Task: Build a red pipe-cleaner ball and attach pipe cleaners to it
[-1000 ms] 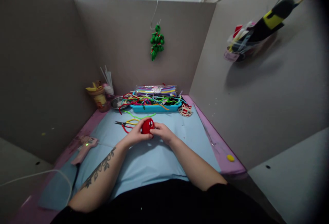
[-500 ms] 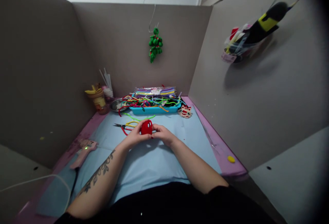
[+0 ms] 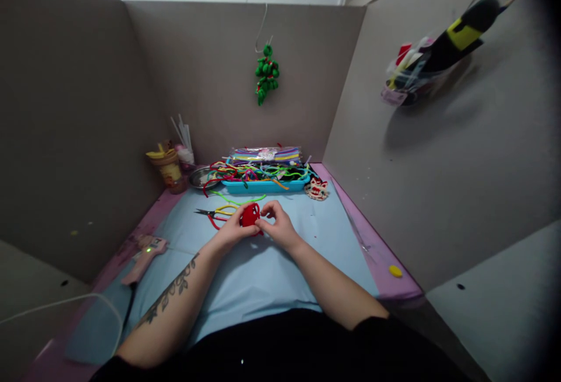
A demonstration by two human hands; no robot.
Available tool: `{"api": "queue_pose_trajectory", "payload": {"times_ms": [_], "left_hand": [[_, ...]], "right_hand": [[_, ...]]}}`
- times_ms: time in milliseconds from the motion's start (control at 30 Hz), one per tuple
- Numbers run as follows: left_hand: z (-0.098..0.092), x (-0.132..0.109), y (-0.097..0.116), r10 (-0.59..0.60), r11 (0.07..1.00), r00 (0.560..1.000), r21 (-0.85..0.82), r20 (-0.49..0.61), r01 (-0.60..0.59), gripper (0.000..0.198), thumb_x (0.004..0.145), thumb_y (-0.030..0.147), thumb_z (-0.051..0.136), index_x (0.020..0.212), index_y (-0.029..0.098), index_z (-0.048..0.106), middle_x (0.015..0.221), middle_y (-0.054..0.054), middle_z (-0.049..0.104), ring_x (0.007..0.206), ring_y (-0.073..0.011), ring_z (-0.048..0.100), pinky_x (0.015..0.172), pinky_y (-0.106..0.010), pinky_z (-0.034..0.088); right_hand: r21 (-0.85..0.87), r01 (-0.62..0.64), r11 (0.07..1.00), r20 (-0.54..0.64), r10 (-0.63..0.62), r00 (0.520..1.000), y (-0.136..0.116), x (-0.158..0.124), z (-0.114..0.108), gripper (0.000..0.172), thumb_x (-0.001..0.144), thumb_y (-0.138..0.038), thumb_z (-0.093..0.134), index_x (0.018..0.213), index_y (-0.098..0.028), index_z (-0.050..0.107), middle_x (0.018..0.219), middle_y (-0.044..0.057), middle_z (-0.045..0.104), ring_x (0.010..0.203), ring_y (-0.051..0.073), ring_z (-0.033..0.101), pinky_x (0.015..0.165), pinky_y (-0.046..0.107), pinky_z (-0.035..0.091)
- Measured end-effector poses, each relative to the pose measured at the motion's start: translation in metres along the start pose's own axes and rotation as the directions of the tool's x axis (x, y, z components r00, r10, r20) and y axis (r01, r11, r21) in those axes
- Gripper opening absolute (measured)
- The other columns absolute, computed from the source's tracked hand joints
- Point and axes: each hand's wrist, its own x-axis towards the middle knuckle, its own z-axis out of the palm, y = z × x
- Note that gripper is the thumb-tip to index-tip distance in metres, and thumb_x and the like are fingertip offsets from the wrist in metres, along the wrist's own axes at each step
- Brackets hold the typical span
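A rounded red piece [image 3: 249, 216], apparently bent from pipe cleaner, has small loops along its right edge. My left hand [image 3: 232, 229] grips it from the left, thumb below and fingers partly hidden behind it. At its right edge is my right hand [image 3: 280, 229], the index finger curled and lifted away from the thumb. That thumb tip touches the piece's lower right edge. Just left of my left hand lie scissors [image 3: 214, 214] with yellow and red handles. Behind them, a bright green pipe cleaner [image 3: 234, 200] rests on the blue mat [image 3: 280, 282].
A blue tray [image 3: 263, 187] heaped with coloured pipe cleaners stands at the back, a metal dish [image 3: 201, 179] beside it. A pink glue gun [image 3: 146, 259] lies left. Right of the tray is a beige-and-red ornament [image 3: 317, 189]. Grey partitions [image 3: 210, 78] enclose the table.
My right index finger has lifted off the red piece and parted from the thumb. My left hand keeps its hold. The whole view has shifted slightly.
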Motion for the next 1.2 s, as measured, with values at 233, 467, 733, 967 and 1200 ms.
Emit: {"api": "queue_pose_trajectory", "payload": {"times_ms": [233, 467, 733, 967, 1200], "left_hand": [[0.0, 0.0, -0.001, 0.015, 1.0, 0.999, -0.023, 0.029, -0.014, 0.075, 0.063, 0.029, 0.076, 0.131, 0.02, 0.045, 0.121, -0.008, 0.059, 0.108, -0.0247, 0.056, 0.091, -0.034, 0.046], [-0.001, 0.004, -0.011, 0.173, 0.94, 0.984, 0.291, 0.042, -0.177, 0.08, 0.06, 0.032, 0.08, 0.133, 0.021, 0.048, 0.132, -0.011, 0.052, 0.12, -0.0294, 0.049, 0.103, -0.043, 0.037], [0.006, 0.004, -0.016, 0.167, 0.911, 0.985, 0.376, 0.035, -0.168, 0.078, 0.056, 0.034, 0.082, 0.127, 0.02, 0.055, 0.124, -0.012, 0.056, 0.115, -0.0313, 0.052, 0.101, -0.046, 0.04], [0.005, 0.005, -0.011, 0.081, 0.985, 0.993, 0.162, -0.091, -0.065, 0.091, 0.062, 0.039, 0.08, 0.14, 0.019, 0.038, 0.137, -0.015, 0.048, 0.119, -0.029, 0.052, 0.101, -0.043, 0.04], [0.004, 0.006, -0.015, 0.217, 0.924, 0.976, 0.327, -0.028, -0.196, 0.087, 0.062, 0.037, 0.079, 0.139, 0.019, 0.042, 0.139, -0.015, 0.045, 0.128, -0.0304, 0.044, 0.108, -0.043, 0.032]], "right_hand": [[-0.141, 0.216, 0.966, 0.141, -0.197, 0.97, -0.005, 0.001, -0.009, 0.004, 0.078, -0.018, 0.059, 0.077, -0.021, 0.058, 0.095, 0.004, 0.051, 0.098, 0.02, 0.052, 0.091, 0.037, 0.041], [-0.261, 0.259, 0.93, 0.122, -0.234, 0.965, -0.008, 0.002, -0.013, 0.006, 0.078, -0.015, 0.055, 0.076, -0.021, 0.056, 0.106, 0.007, 0.051, 0.107, 0.023, 0.046, 0.099, 0.042, 0.035], [-0.151, 0.073, 0.986, 0.03, -0.069, 0.997, -0.002, 0.012, -0.011, 0.003, 0.079, -0.023, 0.057, 0.075, -0.021, 0.056, 0.107, 0.006, 0.053, 0.109, 0.021, 0.049, 0.1, 0.038, 0.034], [0.137, -0.22, 0.966, -0.077, 0.232, 0.97, 0.005, 0.008, -0.005, 0.026, 0.073, -0.042, 0.063, 0.085, -0.02, 0.059, 0.086, 0.003, 0.059, 0.08, 0.017, 0.053, 0.076, 0.03, 0.042], [0.488, -0.548, 0.679, 0.261, 0.486, 0.834, 0.005, 0.006, 0.002, 0.034, 0.057, -0.044, 0.076, 0.069, -0.015, 0.063, 0.062, 0.0, 0.061, 0.057, 0.012, 0.051, 0.059, 0.026, 0.038]]}}
